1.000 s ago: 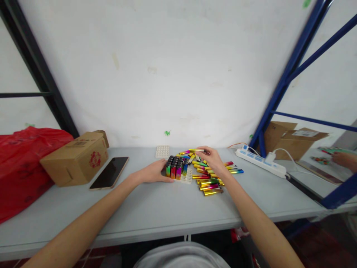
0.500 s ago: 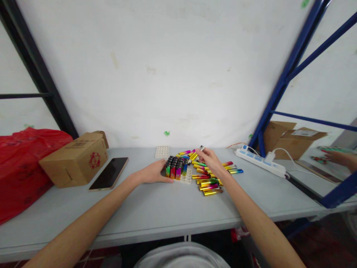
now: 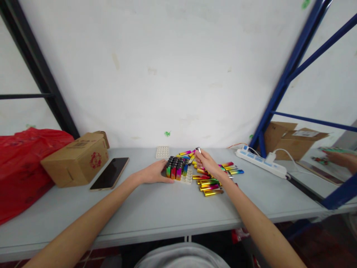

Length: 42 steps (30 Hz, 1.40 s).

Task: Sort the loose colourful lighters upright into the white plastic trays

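Observation:
Several shiny multicoloured lighters [image 3: 173, 169] stand upright in rows in a white tray [image 3: 186, 179], black tops upward. The tray's right part shows bare sockets. My left hand [image 3: 154, 172] is wrapped around the left side of the tray and its lighters, thumb along the front and fingers behind. Up and to the right of the tray, my right hand [image 3: 205, 162] pinches a lighter [image 3: 198, 149] whose metal top pokes out above the fingers; the rest of it is hidden. Beneath and around that hand lies a loose pile of lighters [image 3: 210, 187], mostly gold with coloured ends.
A second white tray [image 3: 162, 152] lies near the wall. To the left are a phone [image 3: 109, 174], a cardboard box [image 3: 76, 160] and a red bag [image 3: 28, 171]. A white power strip [image 3: 260, 162] runs along the right, beside a blue metal frame [image 3: 281, 89].
My right hand has moved slightly left towards the tray, with the lighter still in its fingers. The left hand keeps its place at the tray.

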Available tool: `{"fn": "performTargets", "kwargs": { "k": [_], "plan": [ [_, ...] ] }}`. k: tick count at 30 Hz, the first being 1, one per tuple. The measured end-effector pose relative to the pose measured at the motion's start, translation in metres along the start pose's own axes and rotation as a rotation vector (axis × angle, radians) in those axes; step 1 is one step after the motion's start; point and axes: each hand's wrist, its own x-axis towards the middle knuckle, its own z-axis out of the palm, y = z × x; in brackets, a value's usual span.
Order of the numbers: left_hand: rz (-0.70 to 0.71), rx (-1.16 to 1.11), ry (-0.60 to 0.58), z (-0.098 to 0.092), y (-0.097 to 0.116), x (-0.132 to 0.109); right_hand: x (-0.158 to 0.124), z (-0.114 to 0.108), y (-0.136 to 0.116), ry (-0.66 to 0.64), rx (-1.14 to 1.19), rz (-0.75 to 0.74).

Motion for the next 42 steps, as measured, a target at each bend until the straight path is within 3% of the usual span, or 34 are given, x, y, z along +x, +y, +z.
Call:
{"fn": "performTargets", "kwargs": {
  "k": [6,12,25,37,42],
  "plan": [
    [-0.007,0.008,0.004,0.001,-0.001,0.0,-0.002,0.005,0.001,0.163,-0.421,-0.136],
    [-0.016,0.013,0.001,0.0,0.001,-0.001,-0.001,0.005,0.003,0.277,-0.566,-0.193],
    [0.015,0.011,-0.002,-0.001,0.004,-0.001,-0.005,0.009,-0.006,0.246,-0.711,-0.276],
    [-0.023,0.01,0.004,0.0,0.001,-0.001,-0.006,0.006,-0.004,0.249,-0.728,-0.258],
    [0.006,-0.013,0.005,0.0,0.001,0.0,-0.008,0.004,-0.007,0.171,-0.679,-0.268]
  ]
}}
